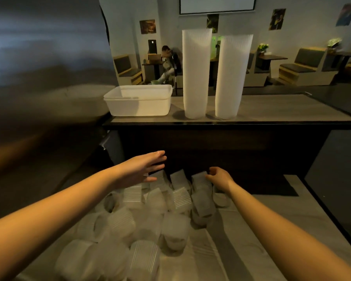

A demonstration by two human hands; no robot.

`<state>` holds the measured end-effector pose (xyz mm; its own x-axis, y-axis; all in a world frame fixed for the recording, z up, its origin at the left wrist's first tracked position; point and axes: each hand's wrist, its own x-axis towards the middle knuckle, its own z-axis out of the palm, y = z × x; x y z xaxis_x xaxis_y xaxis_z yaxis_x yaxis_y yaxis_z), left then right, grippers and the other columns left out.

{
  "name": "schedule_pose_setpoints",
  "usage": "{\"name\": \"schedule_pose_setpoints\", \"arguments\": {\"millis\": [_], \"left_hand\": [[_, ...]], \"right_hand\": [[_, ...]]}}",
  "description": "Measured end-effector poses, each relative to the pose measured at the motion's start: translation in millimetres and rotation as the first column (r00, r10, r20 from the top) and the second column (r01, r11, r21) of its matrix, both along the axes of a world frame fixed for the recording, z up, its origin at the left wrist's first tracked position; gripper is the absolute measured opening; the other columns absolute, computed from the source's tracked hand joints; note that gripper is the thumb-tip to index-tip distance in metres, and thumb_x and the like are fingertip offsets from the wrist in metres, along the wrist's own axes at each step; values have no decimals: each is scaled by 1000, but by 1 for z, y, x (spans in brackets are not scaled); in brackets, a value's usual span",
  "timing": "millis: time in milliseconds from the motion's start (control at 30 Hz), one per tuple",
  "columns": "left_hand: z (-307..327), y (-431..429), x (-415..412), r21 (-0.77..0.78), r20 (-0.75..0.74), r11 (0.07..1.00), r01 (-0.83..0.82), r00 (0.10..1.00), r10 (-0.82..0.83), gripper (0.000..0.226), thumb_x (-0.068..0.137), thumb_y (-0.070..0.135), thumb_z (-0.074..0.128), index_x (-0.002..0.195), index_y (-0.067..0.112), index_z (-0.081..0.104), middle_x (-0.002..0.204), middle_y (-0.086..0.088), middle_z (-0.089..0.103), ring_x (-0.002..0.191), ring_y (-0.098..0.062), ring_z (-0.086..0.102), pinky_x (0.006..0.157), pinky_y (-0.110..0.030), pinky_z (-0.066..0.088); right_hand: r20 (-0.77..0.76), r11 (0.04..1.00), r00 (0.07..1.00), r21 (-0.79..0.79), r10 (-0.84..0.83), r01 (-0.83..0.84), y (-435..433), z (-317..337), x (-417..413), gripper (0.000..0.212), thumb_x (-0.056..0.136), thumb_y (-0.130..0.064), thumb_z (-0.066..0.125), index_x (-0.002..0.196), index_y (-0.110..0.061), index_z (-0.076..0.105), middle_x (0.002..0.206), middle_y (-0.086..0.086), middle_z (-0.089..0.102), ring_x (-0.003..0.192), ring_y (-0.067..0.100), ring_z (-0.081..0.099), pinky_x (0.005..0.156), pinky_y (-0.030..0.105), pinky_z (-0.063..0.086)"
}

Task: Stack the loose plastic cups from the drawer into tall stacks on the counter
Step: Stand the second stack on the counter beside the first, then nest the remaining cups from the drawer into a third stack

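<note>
Several loose translucent ribbed plastic cups lie on their sides in a heap in the open drawer below me. My left hand hovers flat and open just above the far cups, fingers spread. My right hand has its fingers curled onto a cup at the far end of the heap; how firmly it grips is unclear. On the counter beyond stand two tall stacks of cups, one on the left and one on the right.
A white plastic tub sits on the counter, left of the stacks. The dark counter front rises behind the drawer. A person sits at a table in the room beyond, among benches and tables.
</note>
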<state>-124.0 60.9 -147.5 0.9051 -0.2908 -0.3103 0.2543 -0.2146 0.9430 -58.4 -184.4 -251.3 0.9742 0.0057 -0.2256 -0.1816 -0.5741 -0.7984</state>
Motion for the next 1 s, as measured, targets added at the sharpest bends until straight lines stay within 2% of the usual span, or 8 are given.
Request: {"name": "schedule_pose_setpoints", "arguments": {"millis": [100,233,333,533,633,733,900,1000], "left_hand": [[-5,6,-8,-3,-4,1000,-21,1000,21,75,75,48,49,144,24,29,146,7,38,126,-10,43,107,-40,37],[-12,10,-18,-4,-25,1000,-31,999,31,61,88,43,44,144,24,30,145,8,40,121,-6,45,104,-36,38],[-16,15,-21,4,-45,999,-33,998,33,54,93,41,40,144,25,30,144,9,40,126,-8,43,106,-38,36],[-22,19,-27,-5,-58,999,-52,997,51,58,88,43,43,143,26,31,143,8,42,125,-9,45,103,-35,38],[-26,18,-31,-17,-63,997,-74,995,73,72,77,47,48,144,26,30,143,6,42,128,-13,44,107,-39,36],[-32,20,-33,-48,-78,994,-103,992,99,76,73,47,52,143,26,31,143,4,43,124,-12,48,106,-40,38],[-44,23,-44,-124,-137,977,-175,978,158,78,69,45,61,141,29,36,136,4,51,114,-17,58,100,-43,44],[-49,22,-52,-167,-182,967,-192,970,161,77,67,41,63,139,29,38,136,-3,51,112,-24,60,93,-45,49]], "right_hand": [[-42,1000,999,7,4,-4,2,-11,2,47,92,-17,51,135,-6,39,132,13,50,120,25,49,99,34,42],[-77,1000,997,-22,-21,19,6,-28,9,24,91,-14,51,112,-8,60,113,12,60,103,22,57,90,35,46],[-77,997,994,-25,-73,72,9,-35,12,19,91,-15,51,106,-10,61,110,10,61,97,19,56,87,33,46],[37,968,988,208,-151,140,4,-25,-2,21,92,-18,51,110,-13,60,101,3,62,86,11,57,64,21,45],[108,918,977,373,-186,134,3,-7,-19,22,91,-17,51,112,-16,59,102,0,63,89,10,59,73,24,49],[169,870,970,488,-174,71,9,14,-43,22,91,-15,52,112,-18,58,93,-9,61,86,1,57,70,18,47],[276,855,961,502,-20,-127,26,33,-85,21,91,-9,51,108,-15,62,93,-6,67,85,0,64,71,13,52],[328,864,940,441,97,-243,42,34,-102,19,89,-6,52,100,-16,63,89,-6,67,82,-5,64,74,12,50]]}}
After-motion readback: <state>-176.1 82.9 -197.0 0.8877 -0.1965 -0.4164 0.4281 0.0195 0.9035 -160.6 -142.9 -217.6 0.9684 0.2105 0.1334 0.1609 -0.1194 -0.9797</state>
